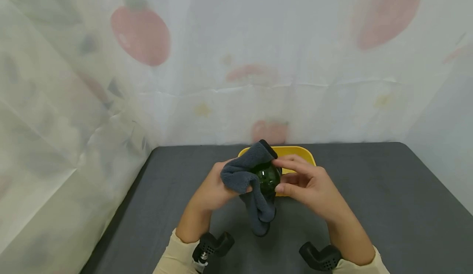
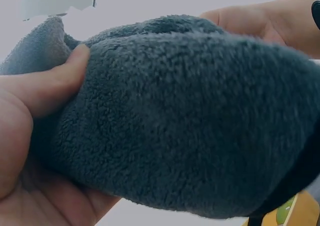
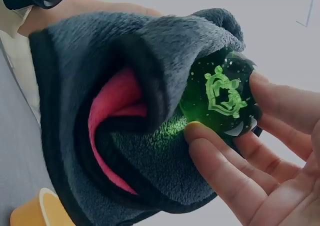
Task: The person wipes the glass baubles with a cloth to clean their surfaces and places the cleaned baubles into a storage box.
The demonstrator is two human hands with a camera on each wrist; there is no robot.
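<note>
Yellow tray (image 1: pixel 301 153) sitting far behind hands, contents hidden. Left hand (image 1: pixel 210 190) gripping grey cloth (image 1: pixel 245 173); right hand (image 1: pixel 310 186) fingers (image 3: pixel 220 156) pinching glossy green ball (image 1: pixel 267 176), cloth half wrapping it.

No readable text anywhere — only a wordless emblem inside the green ball (image 3: pixel 222 98).

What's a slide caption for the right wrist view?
Right hand holds a green ball half-wrapped in a grey cloth with pink lining.
</note>
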